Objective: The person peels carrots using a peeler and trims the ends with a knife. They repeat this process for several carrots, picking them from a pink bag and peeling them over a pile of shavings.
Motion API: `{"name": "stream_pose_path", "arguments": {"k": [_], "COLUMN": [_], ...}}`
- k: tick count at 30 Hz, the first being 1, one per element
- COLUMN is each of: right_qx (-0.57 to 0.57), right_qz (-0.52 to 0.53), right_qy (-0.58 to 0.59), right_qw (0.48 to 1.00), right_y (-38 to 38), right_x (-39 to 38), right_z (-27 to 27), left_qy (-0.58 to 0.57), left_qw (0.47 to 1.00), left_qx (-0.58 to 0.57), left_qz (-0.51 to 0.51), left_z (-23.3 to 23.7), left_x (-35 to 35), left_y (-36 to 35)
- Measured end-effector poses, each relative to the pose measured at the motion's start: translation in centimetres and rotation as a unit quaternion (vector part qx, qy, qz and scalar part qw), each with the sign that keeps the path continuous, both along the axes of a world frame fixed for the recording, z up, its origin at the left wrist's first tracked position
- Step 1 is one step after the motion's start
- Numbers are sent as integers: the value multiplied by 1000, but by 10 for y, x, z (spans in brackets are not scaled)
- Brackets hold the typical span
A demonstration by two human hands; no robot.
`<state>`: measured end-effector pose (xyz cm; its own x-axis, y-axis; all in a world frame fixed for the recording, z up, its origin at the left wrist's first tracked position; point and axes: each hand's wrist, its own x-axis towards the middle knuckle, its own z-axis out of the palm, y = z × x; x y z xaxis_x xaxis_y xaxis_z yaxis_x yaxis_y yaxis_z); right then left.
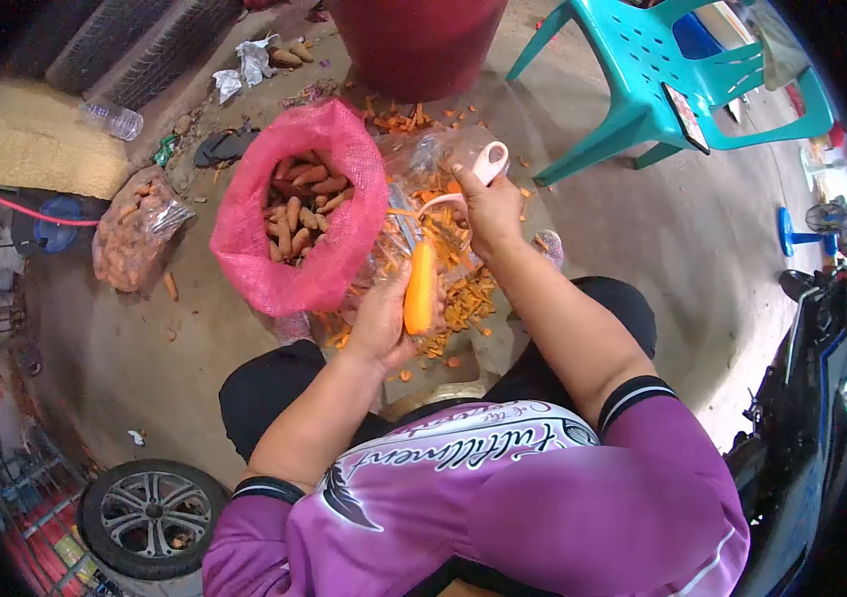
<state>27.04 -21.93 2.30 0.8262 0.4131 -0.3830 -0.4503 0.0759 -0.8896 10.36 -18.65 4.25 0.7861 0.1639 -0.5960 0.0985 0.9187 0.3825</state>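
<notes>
My left hand [382, 316] is closed round a bright orange peeled carrot [422, 289], which points upward and away from me. In my right hand [491, 211] is a peeler with a pale pink handle [490, 163], its blade end close to the carrot's far tip. Just left of the hands stands an open pink mesh sack [244, 224] with unpeeled carrots [294, 214] inside. Beneath and beyond both hands, orange peelings [463, 303] lie on clear plastic on the floor.
A red tub [419, 45] stands beyond the sack. At the upper right is a green plastic chair [633, 85] with a phone [685, 117] on it. A filled clear bag [132, 239] sits at left, a wheel [153, 517] lower left, and a motorcycle [802, 398] at right.
</notes>
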Motion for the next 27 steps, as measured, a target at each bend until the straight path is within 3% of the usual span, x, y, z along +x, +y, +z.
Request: {"name": "stream_pose_path", "arguments": {"k": [5, 7, 9, 11, 14, 16, 20, 23, 27], "right_qx": [-14, 0, 45, -50, -56, -32, -25, 24, -59], "right_qz": [181, 187, 188, 156, 30, -47, 76, 176, 179], "right_qy": [18, 38, 71, 35, 3, 27, -30, 4, -7], "right_qw": [983, 982, 979, 986, 998, 998, 996, 984, 982], "right_y": [-11, -12, -9, -6, 1, -1, -2, -13, -9], "right_x": [-54, -66, -66, -50, -3, 5, -36, -67, -56], "right_z": [39, 37, 29, 27, -2, -7, 26, 40, 10], "left_qy": [109, 62, 18, 45, -7, 8, 61, 98, 10], "left_qw": [988, 991, 996, 997, 1000, 1000, 996, 985, 995], "left_qx": [-34, -49, -34, -5, -2, 16, -21, -90, -94], "left_qz": [106, 105, 75, 67, -29, -17, 62, 107, 30], "left_z": [8, -16, -7, -1, -7, -6, 0, 3, -18], "left_x": [6, 1, 2, 2, -7, -5, 1, 2, -9], "left_y": [10, 11, 13, 4, -2, 2, 14, 11, 13]}}
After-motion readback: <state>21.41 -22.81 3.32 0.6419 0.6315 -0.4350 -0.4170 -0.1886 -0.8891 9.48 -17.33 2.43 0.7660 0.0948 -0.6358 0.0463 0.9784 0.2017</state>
